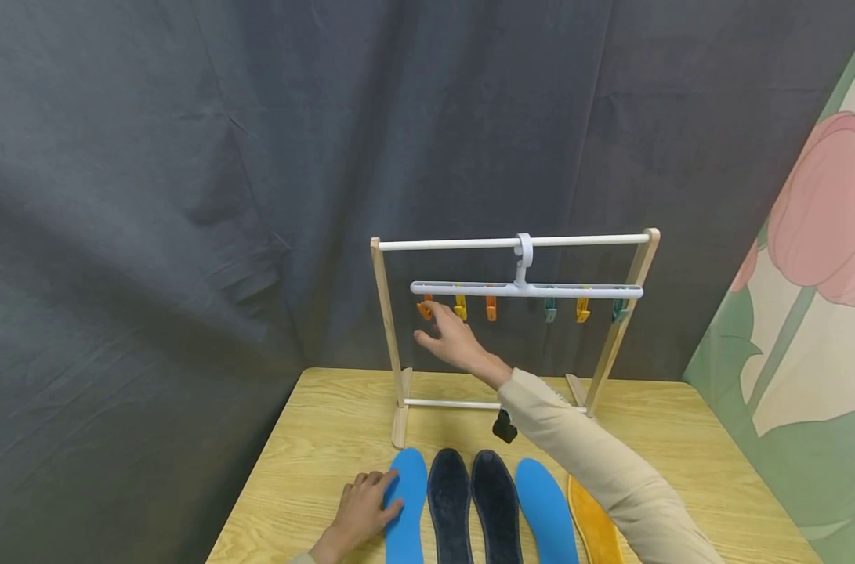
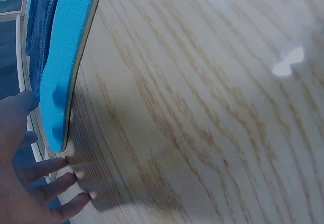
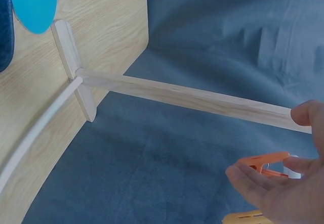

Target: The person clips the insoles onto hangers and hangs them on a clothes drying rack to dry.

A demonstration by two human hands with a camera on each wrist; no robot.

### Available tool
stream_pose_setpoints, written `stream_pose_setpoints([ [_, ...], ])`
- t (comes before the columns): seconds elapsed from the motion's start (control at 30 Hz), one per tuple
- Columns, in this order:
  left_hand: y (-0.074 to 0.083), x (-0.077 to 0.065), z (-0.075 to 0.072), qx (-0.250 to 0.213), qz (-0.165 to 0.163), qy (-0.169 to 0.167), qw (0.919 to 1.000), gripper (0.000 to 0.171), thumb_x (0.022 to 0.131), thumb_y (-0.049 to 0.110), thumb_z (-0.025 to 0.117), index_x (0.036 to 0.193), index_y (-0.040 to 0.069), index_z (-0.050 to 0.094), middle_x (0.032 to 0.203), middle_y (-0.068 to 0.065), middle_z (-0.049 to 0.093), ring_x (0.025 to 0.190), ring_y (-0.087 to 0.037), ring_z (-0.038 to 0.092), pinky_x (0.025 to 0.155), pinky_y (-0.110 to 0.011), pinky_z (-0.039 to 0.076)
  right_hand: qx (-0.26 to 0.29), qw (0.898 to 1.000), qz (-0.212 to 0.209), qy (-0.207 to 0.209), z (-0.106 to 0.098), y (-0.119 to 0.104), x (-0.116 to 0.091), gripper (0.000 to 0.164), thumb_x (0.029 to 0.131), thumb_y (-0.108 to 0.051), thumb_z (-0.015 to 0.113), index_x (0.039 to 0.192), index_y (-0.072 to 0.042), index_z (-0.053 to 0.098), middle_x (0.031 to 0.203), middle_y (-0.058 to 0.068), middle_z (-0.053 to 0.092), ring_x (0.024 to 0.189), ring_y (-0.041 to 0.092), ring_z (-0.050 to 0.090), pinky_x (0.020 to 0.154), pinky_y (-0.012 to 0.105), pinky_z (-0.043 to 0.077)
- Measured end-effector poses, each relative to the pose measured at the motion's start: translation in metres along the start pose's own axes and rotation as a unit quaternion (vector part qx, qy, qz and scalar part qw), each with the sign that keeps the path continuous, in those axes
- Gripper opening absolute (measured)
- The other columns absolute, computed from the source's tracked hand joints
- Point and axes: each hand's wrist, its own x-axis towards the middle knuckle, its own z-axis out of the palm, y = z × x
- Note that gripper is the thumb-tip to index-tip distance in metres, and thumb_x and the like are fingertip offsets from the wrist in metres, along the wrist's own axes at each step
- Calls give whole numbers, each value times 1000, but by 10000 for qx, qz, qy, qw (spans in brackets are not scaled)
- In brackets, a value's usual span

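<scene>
- From where I stand, the orange clip (image 3: 263, 159) hangs near the rack's left post, from the left end of the pale hanger (image 1: 469, 288) hooked on the rack (image 1: 387, 313).
- The right hand (image 1: 451, 341) is beside it, thumb well apart from the fingers; the fingers seem to touch the clip, but nothing pinches it.
- I'd judge the clip light, stiff plastic with some spring, best taken by its two handle ends between thumb and forefinger.
- Its long axis runs downward from the hanger, a little tilted.
- The near-side blue insole (image 1: 409, 521) lies flat in front of the rack's left foot.
- Over its left edge is the left hand (image 1: 360, 505), thumb and fingers apart; I cannot tell whether they touch it.
- It looks light, thin and bendy, probably not fragile; a pinch across the end nearest the rack should suit.
- Its long axis runs toward the rack, one rounded end pointing there; toe or heel, I can't say.
</scene>
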Motion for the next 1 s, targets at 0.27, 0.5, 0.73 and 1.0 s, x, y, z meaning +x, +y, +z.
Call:
stream_pose_setpoints([
  [0.27, 1, 1, 0, 77, 141, 79, 9998, 52, 80, 47, 58, 121, 16, 54, 104, -7, 57, 90, -29, 53, 63, -45, 44, -42, 10000, 76, -33, 3, 0, -2, 61, 86, -35, 56, 136, -11, 30, 129, 11, 40, 100, 23, 53, 78, 39, 46],
  [0.5, 1, 2, 0, 151, 171, 87, 9997, 56, 77, 49, 61, 120, 15, 54, 101, -8, 56, 86, -27, 52, 60, -43, 42, -15, 10000, -35, 81, 6, 0, -2, 59, 85, -31, 57, 134, -10, 32, 126, 12, 42, 96, 23, 55, 75, 39, 47],
  [0.73, 1, 3, 1, 246, 206, 76, 9995, 58, 75, 49, 63, 121, 15, 53, 101, -9, 54, 86, -28, 51, 58, -43, 41, 51, 10000, -74, 33, 6, -2, -1, 59, 85, -32, 56, 135, -11, 32, 128, 11, 40, 97, 25, 55, 74, 38, 48],
  [1.0, 5, 2, -1, 198, 185, 10, 9996, 62, 72, 46, 67, 121, 12, 52, 99, -10, 53, 85, -27, 50, 58, -42, 40, 35, 10000, -57, 35, 7, -4, -3, 59, 85, -32, 57, 134, -9, 33, 128, 11, 41, 97, 24, 55, 76, 39, 47],
])
